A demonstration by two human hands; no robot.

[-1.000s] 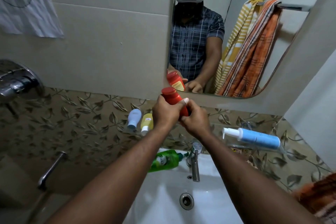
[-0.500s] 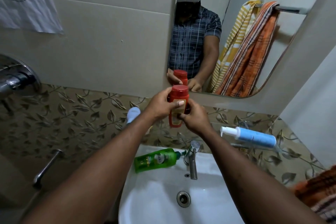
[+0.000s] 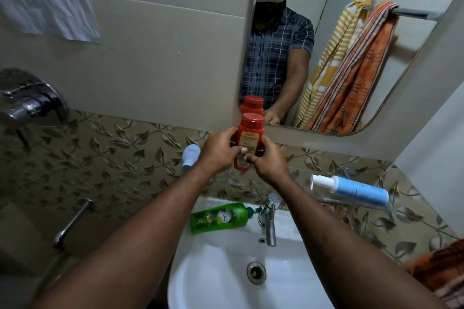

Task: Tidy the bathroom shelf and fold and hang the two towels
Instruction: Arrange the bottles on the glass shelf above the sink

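Here we held the red bottle [image 3: 249, 142] upright, left hand [image 3: 218, 151] and right hand [image 3: 270, 161] both curled round it, presumably to stand it squarely on the shelf [image 3: 326, 200].

**Legible Markings: Findings**

Green bottle [image 3: 221, 217], lying on the basin's far left rim: brand "Vatika" on its label. White sheet [image 3: 50, 0], far left wall: large dark characters inside a circle, cut off, apparently "13". Red bottle [image 3: 248, 142] label and blue bottle [image 3: 359, 190] print: too small to read.
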